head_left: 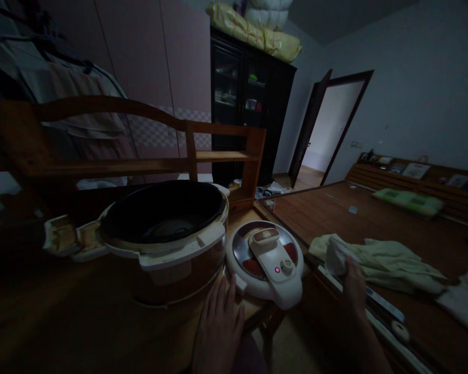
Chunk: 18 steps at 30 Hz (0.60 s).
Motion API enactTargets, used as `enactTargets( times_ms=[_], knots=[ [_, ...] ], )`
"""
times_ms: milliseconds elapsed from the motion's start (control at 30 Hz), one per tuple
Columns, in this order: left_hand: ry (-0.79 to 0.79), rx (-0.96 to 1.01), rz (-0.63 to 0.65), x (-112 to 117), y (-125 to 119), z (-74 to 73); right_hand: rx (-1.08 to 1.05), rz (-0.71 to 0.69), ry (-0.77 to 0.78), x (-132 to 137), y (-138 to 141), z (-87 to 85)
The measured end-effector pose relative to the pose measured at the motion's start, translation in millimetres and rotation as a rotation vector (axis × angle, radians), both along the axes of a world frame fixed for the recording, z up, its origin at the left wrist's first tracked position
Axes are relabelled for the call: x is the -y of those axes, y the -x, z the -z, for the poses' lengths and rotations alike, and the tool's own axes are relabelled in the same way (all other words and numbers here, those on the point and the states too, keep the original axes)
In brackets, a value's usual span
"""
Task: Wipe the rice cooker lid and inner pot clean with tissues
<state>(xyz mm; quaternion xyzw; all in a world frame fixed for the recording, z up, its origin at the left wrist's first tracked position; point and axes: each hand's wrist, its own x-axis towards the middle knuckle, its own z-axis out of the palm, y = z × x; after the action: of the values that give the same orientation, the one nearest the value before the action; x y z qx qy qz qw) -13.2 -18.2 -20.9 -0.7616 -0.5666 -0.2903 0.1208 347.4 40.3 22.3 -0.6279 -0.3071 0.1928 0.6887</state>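
Note:
My left hand point(219, 326) lies flat on the wooden table point(156, 332), fingers stretched out and close together, with nothing in it. Just ahead of its fingertips rests the white and brown lid point(267, 259) of a pressure cooker, top side up. To the left stands the pressure cooker body point(187, 270), uncovered, its dark inner pot point(167, 213) showing. My right hand point(354, 283) is off to the right over the edge of the bed, its fingers closed round a white cloth point(336, 254). Part of that grip is hidden by the hand itself.
A pale green garment point(393, 262) lies on the brown bed point(304, 213), beside a long white strip-like object point(384, 304) and a small roll point(400, 331). Behind the cooker rises a wooden shelf rack point(226, 156). A green checked pillow point(408, 201) is farther back.

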Motion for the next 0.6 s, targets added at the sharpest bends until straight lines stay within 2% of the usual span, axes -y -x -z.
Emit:
enactTargets(
  times_ms=[100, 267, 400, 600],
  knots=[
    [-0.014, -0.006, 0.002, 0.2, 0.0, -0.6, 0.171, 0.075, 0.071, -13.1, -3.2, -3.4],
    [-0.023, -0.024, -0.017, -0.6, -0.3, -1.8, 0.348, -0.069, 0.143, -41.7, 22.0, -2.2],
    [-0.014, -0.02, -0.015, -1.5, -0.5, -0.6, 0.376, -0.216, 0.143, -50.6, 49.0, 5.2],
    [-0.025, 0.02, -0.013, -1.1, -0.8, 0.1, 0.317, -0.24, 0.096, -44.2, 55.9, 11.7]
  ],
)
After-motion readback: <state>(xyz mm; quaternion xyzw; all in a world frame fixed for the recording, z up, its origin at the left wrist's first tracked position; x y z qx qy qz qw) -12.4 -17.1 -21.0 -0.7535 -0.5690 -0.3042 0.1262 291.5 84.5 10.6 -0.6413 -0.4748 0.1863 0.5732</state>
